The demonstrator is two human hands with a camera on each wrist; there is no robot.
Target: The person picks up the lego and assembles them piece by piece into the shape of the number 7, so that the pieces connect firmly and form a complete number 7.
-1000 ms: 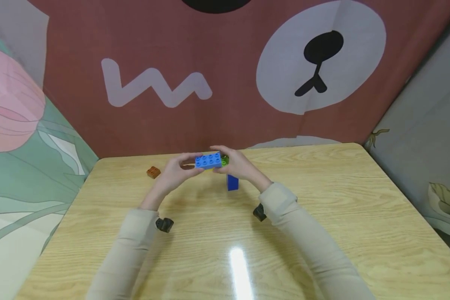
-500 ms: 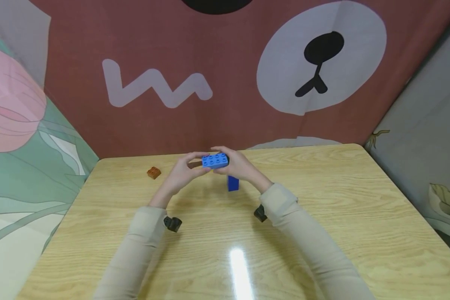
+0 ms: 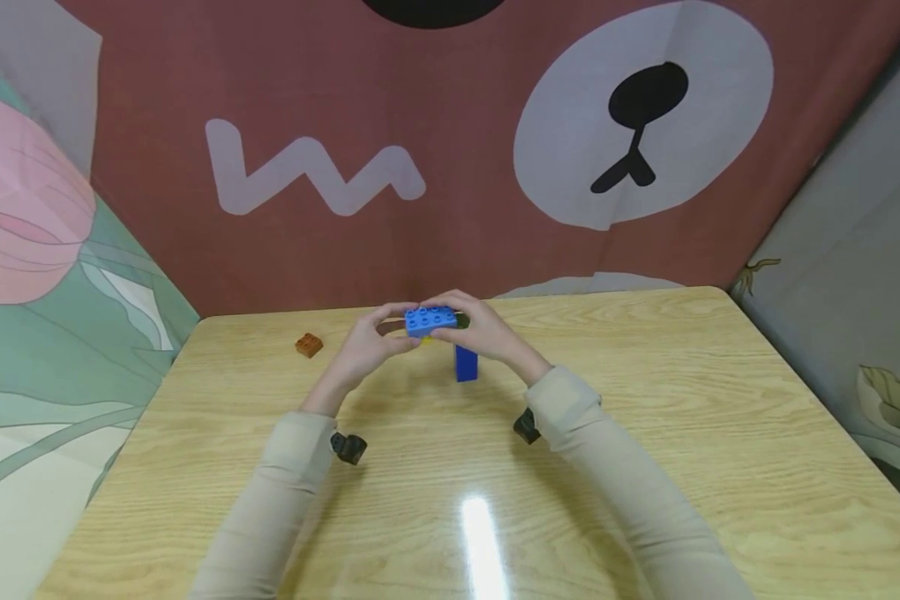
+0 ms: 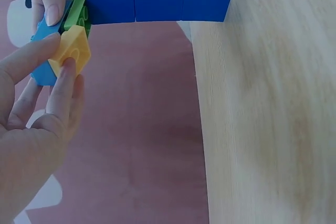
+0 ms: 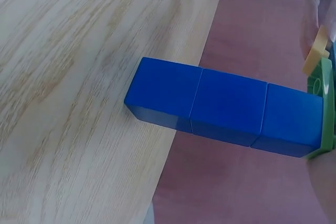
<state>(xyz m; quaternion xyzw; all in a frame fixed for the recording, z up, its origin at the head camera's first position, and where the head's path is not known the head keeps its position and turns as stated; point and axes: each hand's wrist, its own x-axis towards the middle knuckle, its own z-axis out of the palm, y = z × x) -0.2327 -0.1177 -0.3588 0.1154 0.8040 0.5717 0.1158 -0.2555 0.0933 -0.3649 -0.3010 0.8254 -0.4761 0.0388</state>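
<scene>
Pinches yellow brick (image 4: 74, 43) with left hand (image 3: 362, 348) and light-blue brick (image 3: 430, 322) with right hand (image 3: 483, 328), apparently fitting them to green piece (image 5: 327, 90); likely needs firm pressing.

A yellow brick (image 4: 73, 41) is mostly hidden in the head view; the right wrist view crops a green brick (image 5: 327, 103) at 3 o'clock.
</scene>
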